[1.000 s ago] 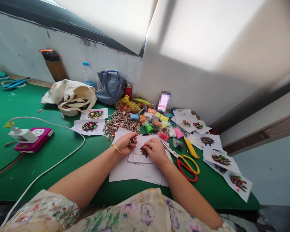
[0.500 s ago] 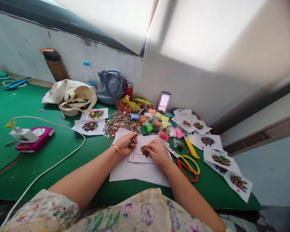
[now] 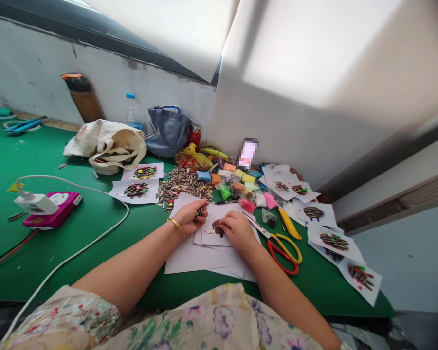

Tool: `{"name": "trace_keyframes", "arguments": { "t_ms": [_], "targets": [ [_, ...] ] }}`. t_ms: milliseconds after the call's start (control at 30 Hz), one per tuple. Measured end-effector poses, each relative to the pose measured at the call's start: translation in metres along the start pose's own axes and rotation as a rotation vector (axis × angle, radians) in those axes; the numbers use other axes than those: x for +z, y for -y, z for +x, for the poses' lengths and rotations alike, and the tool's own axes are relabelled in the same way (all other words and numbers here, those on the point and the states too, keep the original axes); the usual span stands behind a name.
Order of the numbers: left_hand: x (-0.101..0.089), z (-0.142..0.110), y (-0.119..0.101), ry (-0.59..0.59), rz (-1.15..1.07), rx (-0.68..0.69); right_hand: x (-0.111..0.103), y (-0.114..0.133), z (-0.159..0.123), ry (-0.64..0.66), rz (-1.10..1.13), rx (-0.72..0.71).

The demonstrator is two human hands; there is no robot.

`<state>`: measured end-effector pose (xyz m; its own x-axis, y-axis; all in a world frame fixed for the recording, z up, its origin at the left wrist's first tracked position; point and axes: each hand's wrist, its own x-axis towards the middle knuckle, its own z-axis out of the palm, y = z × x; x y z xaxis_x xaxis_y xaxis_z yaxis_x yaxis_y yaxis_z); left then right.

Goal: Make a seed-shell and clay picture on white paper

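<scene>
My left hand, with a gold bangle at the wrist, is closed around a small handful of sunflower seeds; dark striped bits show between its fingers. My right hand pinches its fingertips together at a brown clay shape on a small white card. Whatever sits in that pinch is hidden. Under the card lie larger white sheets. Just beyond my left hand spreads a pile of sunflower seeds. Scissors with red and yellow handles rest to the right of my right hand.
Packets of coloured clay and a yellow cutter lie behind and right. Seed-decorated cards line the right edge; others lie left. A white cable runs from a purple power strip. Bags stand against the wall.
Almost nothing differs. The fingertips of my right hand have shifted very slightly over the brown clay; my left hand keeps its place.
</scene>
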<state>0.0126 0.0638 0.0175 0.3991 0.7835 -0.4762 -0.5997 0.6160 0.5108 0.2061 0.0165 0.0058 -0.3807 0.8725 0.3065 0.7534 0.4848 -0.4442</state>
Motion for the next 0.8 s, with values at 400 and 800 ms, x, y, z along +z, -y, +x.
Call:
{"name": "trace_keyframes", "arguments": {
  "t_ms": [400, 800],
  "targets": [
    [0.000, 0.001, 0.000, -0.006, 0.012, 0.005, 0.000, 0.008, 0.000, -0.017, -0.240, -0.079],
    [-0.002, 0.000, -0.003, 0.007, -0.042, -0.026, -0.013, 0.015, -0.001, -0.027, -0.189, -0.069]
  ]
}}
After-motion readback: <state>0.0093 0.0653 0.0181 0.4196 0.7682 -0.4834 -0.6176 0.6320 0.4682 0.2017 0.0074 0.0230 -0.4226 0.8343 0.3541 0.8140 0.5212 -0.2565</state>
